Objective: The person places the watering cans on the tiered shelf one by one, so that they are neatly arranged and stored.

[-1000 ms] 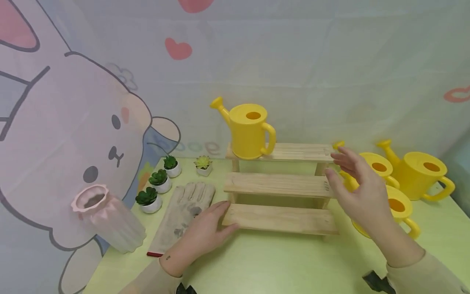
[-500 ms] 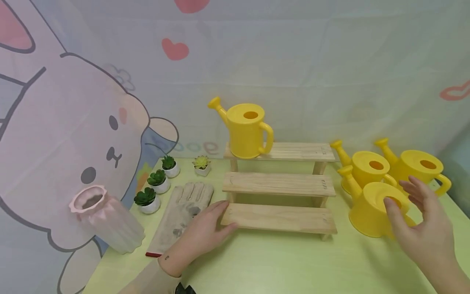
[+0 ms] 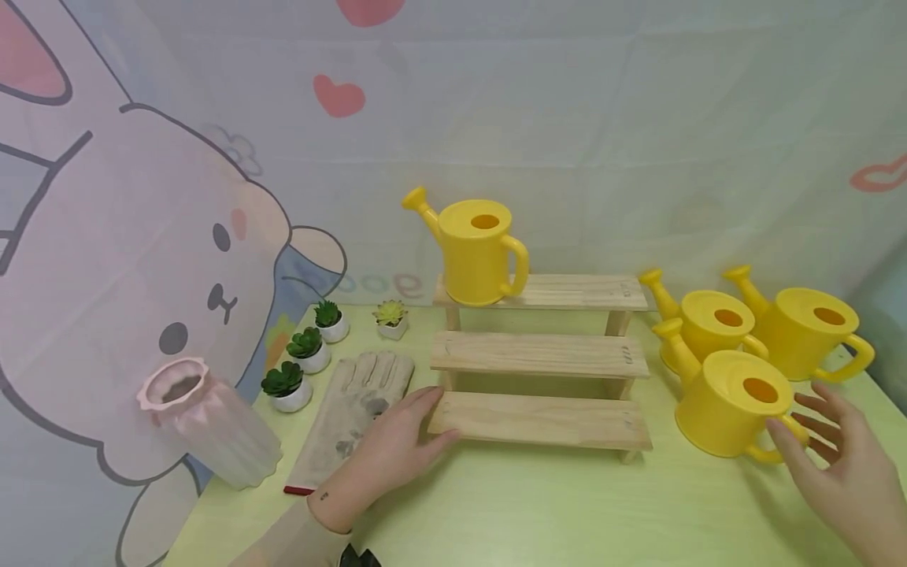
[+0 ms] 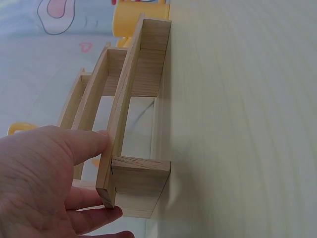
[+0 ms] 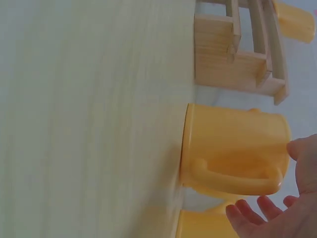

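A three-tier wooden plant stand stands mid-table, with a yellow watering can on its top tier at the left. My left hand grips the left end of the lowest board; in the left wrist view the thumb lies against the board and fingers curl at its end. At right, a front watering can stands upright on the table, its handle toward my right hand. That hand is spread around the handle with fingers apart; the thumb is close to the can's rim, and contact is hard to tell.
Two more yellow watering cans stand behind the front one. To the left are a work glove, several small potted succulents and a pink-white vase. A printed cloth hangs behind the table.
My right hand has moved right and toward me, away from the stand's right side to the front watering can's handle. The left hand stays at the stand; the cans have not moved.
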The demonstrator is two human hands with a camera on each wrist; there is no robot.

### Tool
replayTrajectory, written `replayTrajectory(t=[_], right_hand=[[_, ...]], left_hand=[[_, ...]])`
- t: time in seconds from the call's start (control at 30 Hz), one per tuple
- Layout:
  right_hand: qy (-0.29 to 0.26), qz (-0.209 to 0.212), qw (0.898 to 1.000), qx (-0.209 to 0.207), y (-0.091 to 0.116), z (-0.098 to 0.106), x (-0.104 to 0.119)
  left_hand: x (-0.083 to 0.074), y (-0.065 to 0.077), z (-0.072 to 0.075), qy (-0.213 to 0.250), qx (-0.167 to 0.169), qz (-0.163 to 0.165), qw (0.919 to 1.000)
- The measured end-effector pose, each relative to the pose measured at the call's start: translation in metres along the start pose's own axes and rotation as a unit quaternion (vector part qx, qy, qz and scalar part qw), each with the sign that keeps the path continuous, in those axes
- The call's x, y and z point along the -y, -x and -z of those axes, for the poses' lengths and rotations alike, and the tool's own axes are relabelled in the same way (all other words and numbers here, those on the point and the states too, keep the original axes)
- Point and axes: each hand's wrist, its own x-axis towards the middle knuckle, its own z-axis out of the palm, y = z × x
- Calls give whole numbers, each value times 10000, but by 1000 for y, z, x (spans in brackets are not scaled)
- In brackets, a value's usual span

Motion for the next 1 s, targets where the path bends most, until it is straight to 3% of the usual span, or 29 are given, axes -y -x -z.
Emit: replayTrajectory(t=[0.17, 0.27, 0.53, 1.0], right_hand=[[288, -428, 9966, 640, -1, 2, -11], [306, -353, 9958, 782, -3, 3, -16], [652, -223, 9933, 926, -2, 5, -23], [1163, -104, 9901, 777, 2, 7, -21]], left_hand=[[0, 0, 1, 22, 6, 7, 10000], [0, 0, 1, 23, -24, 10, 10000], [2, 0, -2, -33, -106, -108, 9999], [2, -1, -2, -37, -128, -105, 9999]])
